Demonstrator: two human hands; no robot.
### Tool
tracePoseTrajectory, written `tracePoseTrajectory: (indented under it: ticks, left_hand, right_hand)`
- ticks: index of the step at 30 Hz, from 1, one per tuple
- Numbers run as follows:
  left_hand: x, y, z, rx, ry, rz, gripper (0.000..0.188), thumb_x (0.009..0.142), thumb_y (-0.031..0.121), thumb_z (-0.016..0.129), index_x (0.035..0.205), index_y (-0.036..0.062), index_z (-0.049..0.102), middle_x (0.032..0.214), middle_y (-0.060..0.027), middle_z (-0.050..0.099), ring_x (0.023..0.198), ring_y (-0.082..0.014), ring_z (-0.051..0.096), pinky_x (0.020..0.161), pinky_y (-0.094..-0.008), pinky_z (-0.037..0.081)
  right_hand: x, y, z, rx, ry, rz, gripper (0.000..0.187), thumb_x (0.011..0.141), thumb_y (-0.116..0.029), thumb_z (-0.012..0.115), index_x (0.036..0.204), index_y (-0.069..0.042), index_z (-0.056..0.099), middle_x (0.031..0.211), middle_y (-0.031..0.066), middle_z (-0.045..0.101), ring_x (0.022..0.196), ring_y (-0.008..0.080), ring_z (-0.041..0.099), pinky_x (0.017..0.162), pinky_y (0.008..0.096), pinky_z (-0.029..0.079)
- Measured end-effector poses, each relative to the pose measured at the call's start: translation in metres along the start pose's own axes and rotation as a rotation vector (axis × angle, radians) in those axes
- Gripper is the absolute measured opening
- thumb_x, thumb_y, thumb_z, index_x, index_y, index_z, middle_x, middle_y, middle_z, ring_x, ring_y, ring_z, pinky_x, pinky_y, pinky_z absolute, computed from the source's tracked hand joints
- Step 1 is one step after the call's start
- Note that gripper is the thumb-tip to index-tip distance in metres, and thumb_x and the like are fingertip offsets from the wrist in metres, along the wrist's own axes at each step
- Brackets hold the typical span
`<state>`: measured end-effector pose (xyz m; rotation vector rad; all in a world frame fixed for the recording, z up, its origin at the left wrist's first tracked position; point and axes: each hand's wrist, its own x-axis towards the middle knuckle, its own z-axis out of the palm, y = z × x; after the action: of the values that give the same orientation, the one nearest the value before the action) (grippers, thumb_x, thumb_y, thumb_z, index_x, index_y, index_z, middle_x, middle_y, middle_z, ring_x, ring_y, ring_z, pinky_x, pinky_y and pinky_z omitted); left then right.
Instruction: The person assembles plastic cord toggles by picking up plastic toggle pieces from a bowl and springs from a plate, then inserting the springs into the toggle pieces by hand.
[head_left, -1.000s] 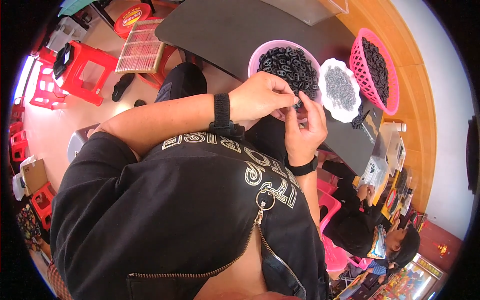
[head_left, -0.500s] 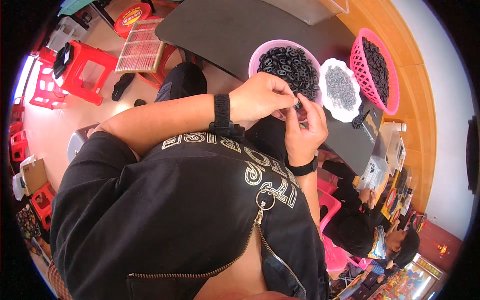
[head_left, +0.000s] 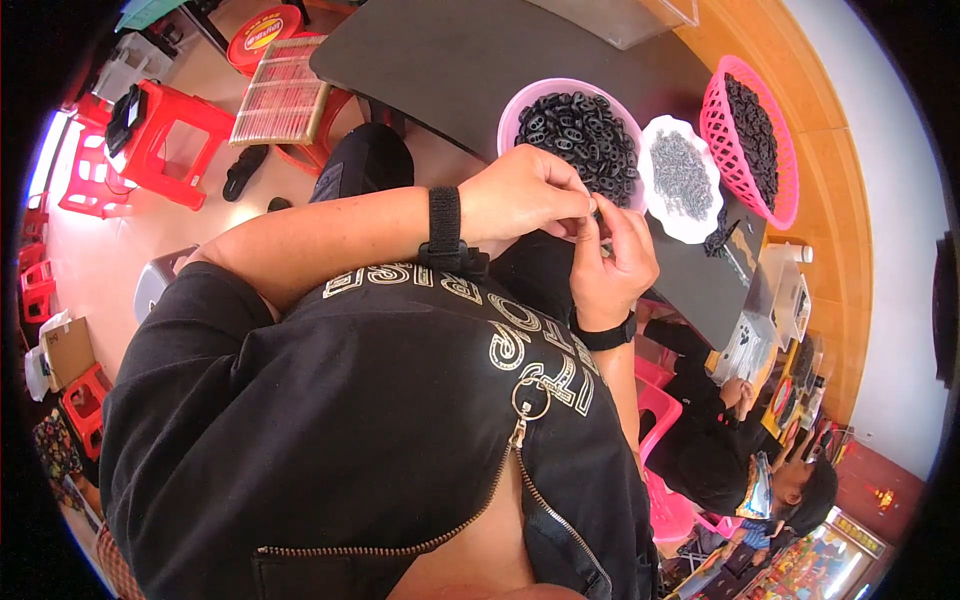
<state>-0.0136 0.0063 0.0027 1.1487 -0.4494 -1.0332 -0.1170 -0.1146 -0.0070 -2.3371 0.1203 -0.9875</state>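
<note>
My left hand [head_left: 525,195] and my right hand [head_left: 615,262] meet in front of a pink bowl [head_left: 509,112], both closed with fingertips pinched together. Whatever small piece sits between them is mostly covered by the fingers. Heaped in the bowl are small black oval pieces [head_left: 570,125] with holes in them. Just right of the bowl, a white scalloped dish [head_left: 690,233] holds many tiny silvery metal pins [head_left: 682,175]. Farther right stands a pink lattice basket [head_left: 716,125] filled with black pieces [head_left: 750,135].
The dark table [head_left: 430,60] carries a clear plastic bin [head_left: 640,25] at its far edge. A co-worker in black [head_left: 705,455] sits to the right, hands over a white tray [head_left: 750,340]. Red stools [head_left: 180,140] and a slatted bamboo seat [head_left: 280,95] stand at left.
My fingertips have shifted slightly, and the right-hand fingers close over the dark bit that showed between them. The bowl, dish and basket stay in place.
</note>
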Motion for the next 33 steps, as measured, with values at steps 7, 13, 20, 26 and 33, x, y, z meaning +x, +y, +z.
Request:
tracePoseTrajectory:
  ticks: [7,13,20,26,33]
  left_hand:
    - [0.004,0.005,-0.005,0.109,0.049,0.124,0.021,0.089,0.016,0.057,0.098,-0.0019,0.063,0.084,-0.0045,0.064,0.074,-0.0078,0.059,0.068,-0.0217,0.050]
    - [0.011,0.008,-0.021,0.829,0.178,0.443,0.020,0.082,0.016,0.062,0.096,0.0022,0.064,0.084,-0.0102,0.065,0.073,-0.0192,0.062,0.070,-0.0294,0.050]
    - [0.025,-0.008,-0.023,1.423,0.002,0.499,0.019,0.075,0.020,0.062,0.085,0.0031,0.065,0.081,-0.0154,0.061,0.083,-0.0332,0.058,0.078,-0.0426,0.046]
    - [0.039,0.000,-0.017,1.449,-0.143,0.264,0.013,0.072,0.013,0.064,0.081,0.0024,0.063,0.084,-0.0163,0.060,0.084,-0.0346,0.059,0.076,-0.0430,0.047]
    - [0.047,-0.002,-0.016,1.425,-0.114,0.217,0.011,0.073,0.011,0.062,0.079,0.0032,0.056,0.082,-0.0161,0.060,0.083,-0.0341,0.059,0.074,-0.0426,0.046]
  right_hand:
    - [0.003,0.001,-0.009,0.146,-0.035,0.208,0.023,0.072,-0.001,0.072,0.094,-0.001,0.066,0.073,0.0050,0.059,0.061,0.0109,0.054,0.055,0.0222,0.044]
    - [0.036,0.026,-0.049,0.256,-0.219,0.451,0.020,0.077,-0.008,0.071,0.096,-0.002,0.067,0.080,0.0010,0.061,0.068,0.0050,0.052,0.060,0.0188,0.041]
    - [0.064,0.087,-0.065,0.197,0.302,0.465,0.030,0.082,-0.010,0.066,0.108,0.004,0.060,0.082,0.0027,0.059,0.071,0.0067,0.051,0.063,0.0209,0.043]
    - [0.038,0.096,-0.047,-0.595,-0.192,0.277,0.039,0.076,-0.018,0.067,0.111,-0.003,0.060,0.098,0.0162,0.063,0.088,0.0249,0.061,0.079,0.0338,0.047]
    - [0.042,0.115,-0.047,-0.699,-0.234,0.279,0.036,0.077,-0.021,0.064,0.110,-0.005,0.062,0.099,0.0191,0.063,0.093,0.0323,0.059,0.081,0.0377,0.047]
